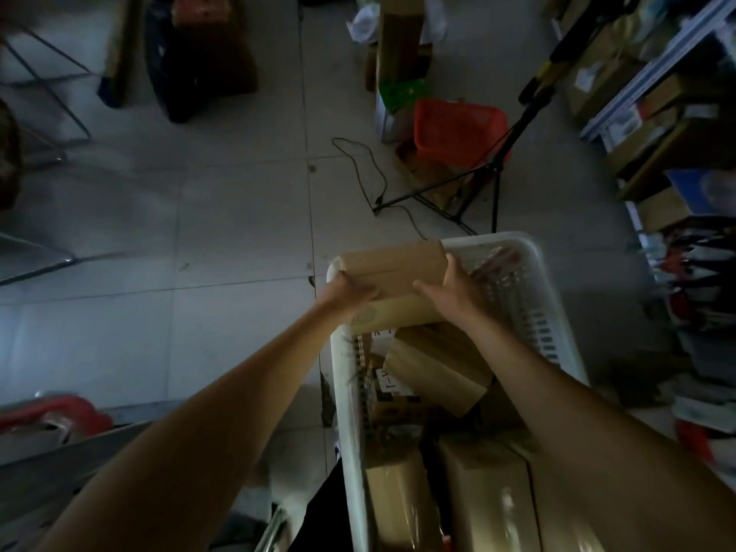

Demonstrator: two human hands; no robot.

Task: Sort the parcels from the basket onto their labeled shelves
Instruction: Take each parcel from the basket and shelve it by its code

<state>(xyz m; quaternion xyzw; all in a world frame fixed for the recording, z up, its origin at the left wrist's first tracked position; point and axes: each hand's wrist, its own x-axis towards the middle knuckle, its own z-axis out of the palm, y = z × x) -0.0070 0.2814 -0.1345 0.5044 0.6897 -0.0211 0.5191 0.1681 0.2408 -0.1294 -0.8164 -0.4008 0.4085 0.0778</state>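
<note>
Both arms reach straight out, and the cardboard parcel (394,272) sits just right of centre frame, held over the far end of the white basket (529,308). The left hand (350,290) clamps its left edge, fingers wrapped underneath; the right hand (454,288) presses the right side, fingers curled round the far corner. It looks stiff and boxy, probably light, and best gripped at opposite edges. More parcels (438,364) lie below in the basket. Shelves (653,113) wait at upper right.
</note>
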